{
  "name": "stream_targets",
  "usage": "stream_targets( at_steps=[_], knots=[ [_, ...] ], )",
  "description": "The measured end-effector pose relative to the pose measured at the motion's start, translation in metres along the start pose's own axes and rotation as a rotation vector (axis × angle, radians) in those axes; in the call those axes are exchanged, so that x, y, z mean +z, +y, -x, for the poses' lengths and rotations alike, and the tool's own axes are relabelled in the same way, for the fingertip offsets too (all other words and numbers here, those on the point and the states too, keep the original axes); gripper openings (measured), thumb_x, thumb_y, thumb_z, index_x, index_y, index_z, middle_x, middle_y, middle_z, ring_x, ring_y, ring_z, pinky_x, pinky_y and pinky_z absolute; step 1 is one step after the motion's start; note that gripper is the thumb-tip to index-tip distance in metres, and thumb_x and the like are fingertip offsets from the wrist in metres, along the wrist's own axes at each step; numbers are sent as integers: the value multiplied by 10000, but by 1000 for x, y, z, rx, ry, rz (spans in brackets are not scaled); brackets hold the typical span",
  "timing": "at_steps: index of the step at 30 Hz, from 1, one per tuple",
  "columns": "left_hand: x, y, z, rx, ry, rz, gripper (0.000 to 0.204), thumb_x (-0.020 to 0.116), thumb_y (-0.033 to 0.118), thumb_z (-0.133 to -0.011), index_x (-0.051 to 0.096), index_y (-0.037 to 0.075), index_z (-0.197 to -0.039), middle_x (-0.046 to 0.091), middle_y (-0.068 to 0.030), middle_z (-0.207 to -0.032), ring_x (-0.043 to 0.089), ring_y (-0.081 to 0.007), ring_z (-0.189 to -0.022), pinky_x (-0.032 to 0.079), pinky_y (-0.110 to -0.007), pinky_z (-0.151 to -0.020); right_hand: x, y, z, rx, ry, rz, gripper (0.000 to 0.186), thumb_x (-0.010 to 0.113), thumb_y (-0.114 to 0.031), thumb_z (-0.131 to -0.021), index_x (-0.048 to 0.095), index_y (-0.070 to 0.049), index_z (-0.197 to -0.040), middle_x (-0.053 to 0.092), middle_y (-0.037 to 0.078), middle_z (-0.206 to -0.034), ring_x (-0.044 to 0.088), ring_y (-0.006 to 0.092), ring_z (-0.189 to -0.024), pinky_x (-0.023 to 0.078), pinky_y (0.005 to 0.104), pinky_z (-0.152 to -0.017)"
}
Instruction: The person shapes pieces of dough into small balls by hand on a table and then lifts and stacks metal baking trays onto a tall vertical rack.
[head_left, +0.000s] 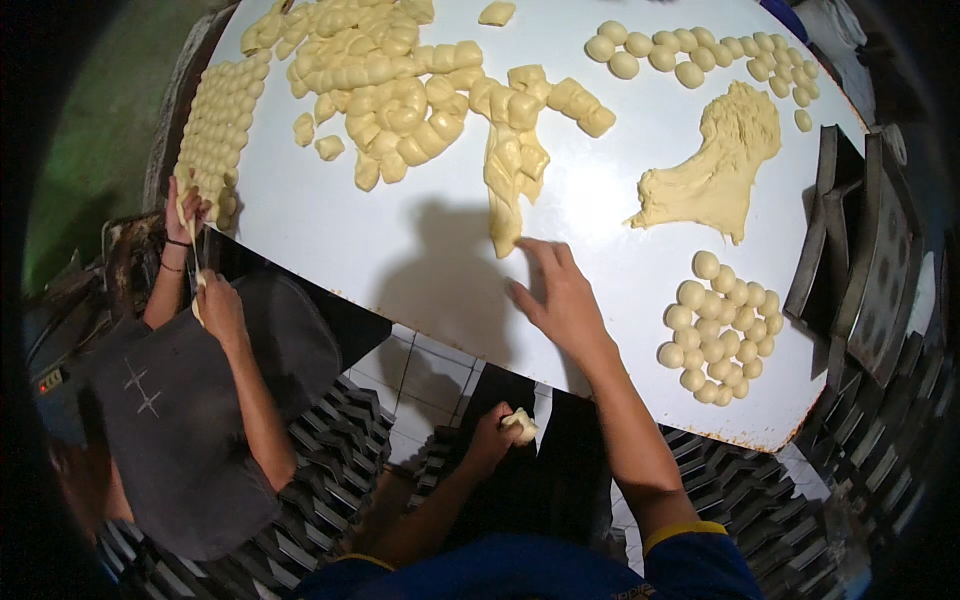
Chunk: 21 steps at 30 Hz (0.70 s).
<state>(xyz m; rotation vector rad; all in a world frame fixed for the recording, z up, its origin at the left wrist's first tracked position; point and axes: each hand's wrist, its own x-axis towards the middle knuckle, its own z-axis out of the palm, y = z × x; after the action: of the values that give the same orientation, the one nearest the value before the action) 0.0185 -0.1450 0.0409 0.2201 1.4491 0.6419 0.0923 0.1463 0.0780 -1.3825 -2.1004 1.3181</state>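
Note:
My left hand [490, 442] is held low, off the near edge of the table. It is closed round a lump of dough [521, 427] that bulges out between thumb and fingers. Over the table my right hand [562, 300] reaches forward with thumb and fingers apart, gripping nothing. Its fingertips come up to the lower tip of a long dough strip [505, 190], and I cannot tell whether they touch. The strip hangs from a joined row of dough pieces [515, 105] that runs into the large dough pile [370, 80].
Round dough balls [712, 335] cluster at right on the white table [600, 190], with a flattened dough slab [715, 165] beyond and more balls [690, 45] behind. Dark metal pans [875, 260] lean at the right edge. At left, a co-worker's hands [222, 305] stretch dough beside rowed balls [222, 115].

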Motion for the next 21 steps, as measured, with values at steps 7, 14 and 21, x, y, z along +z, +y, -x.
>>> stream_targets(
  at_steps=[7,14,21],
  knots=[
    [-7,19,-13,242,143,-162,317,619,66,-847,484,33,-1132,512,-100,-1035,524,-192,-973,463,-358,-882,33,-11,-58,83,-119,305,476,704,-206,-867,582,-170,-1327,566,206,-1055,631,394,-906,551,493,-764],
    [-13,57,-15,424,227,-23,314,652,73,-893,478,40,-1152,556,-95,-1045,556,-187,-970,489,-347,-847,12,25,-5,-204,-10,99,286,668,-139,-876,629,-110,-1158,588,150,-875,631,372,-762,542,459,-684],
    [-25,101,-29,615,460,-371,200,683,146,-933,547,16,-1001,611,-121,-813,629,-226,-758,510,-374,-698,9,46,145,-76,-249,-1,257,694,-138,-859,622,-85,-1100,589,138,-965,641,344,-891,555,444,-751]
  ],
)
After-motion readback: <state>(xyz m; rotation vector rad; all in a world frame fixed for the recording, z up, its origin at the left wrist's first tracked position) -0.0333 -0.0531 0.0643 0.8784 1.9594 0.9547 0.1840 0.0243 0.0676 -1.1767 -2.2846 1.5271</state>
